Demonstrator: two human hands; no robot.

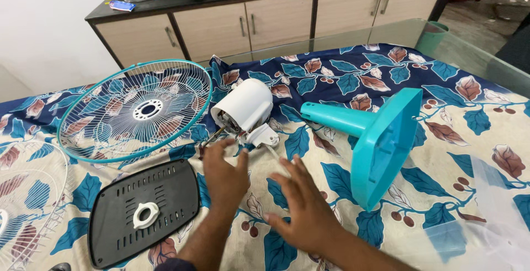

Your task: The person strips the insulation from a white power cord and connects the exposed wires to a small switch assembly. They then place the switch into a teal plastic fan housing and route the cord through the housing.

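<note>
A white fan motor housing (244, 105) lies on its side on a leaf-patterned cloth, its white neck bracket (263, 136) pointing toward me. My left hand (224, 173) reaches toward the housing's open end, fingertips close to the bracket, holding nothing. My right hand (302, 199) hovers flat with fingers spread just below a thin white cord (277, 156) that trails from the motor. A teal fan stand (375, 133) lies on its side to the right of the hands.
A teal-rimmed wire fan grille (135, 111) lies at the left, a second white grille (27, 205) at the far left edge. A dark slotted base plate (144, 210) with a white ring nut (146, 214) sits near my left arm. Cabinets (276, 22) stand behind.
</note>
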